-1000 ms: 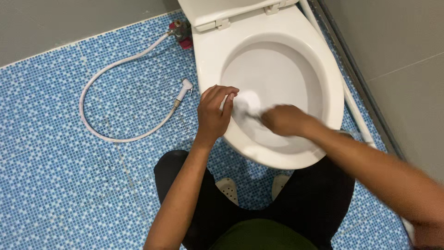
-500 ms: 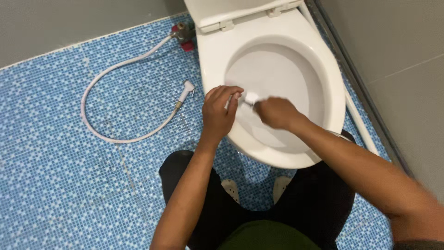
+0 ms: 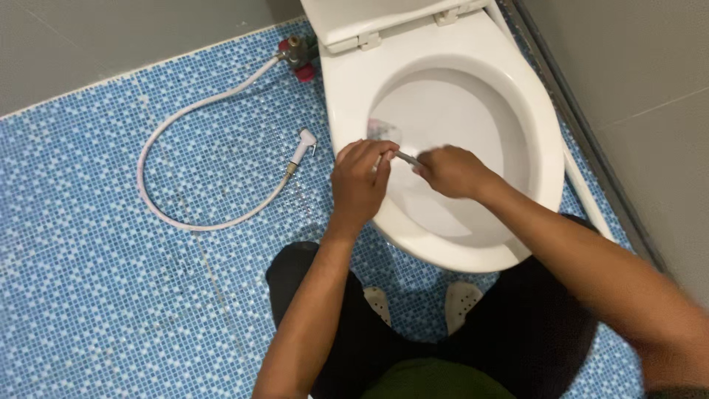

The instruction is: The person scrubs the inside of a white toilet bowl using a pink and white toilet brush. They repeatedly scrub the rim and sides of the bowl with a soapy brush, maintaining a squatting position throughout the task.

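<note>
Toilet rim under left hand, fingers curled, grip unclear; right hand closed around small brush inside bowl

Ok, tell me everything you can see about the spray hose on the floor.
The hose is white, smooth and flexible-looking, lying in a wide loop on the blue mosaic floor. One end joins a metal valve with a red part at the wall; the other ends in a small white sprayer lying beside the toilet. No hand touches it.
</note>
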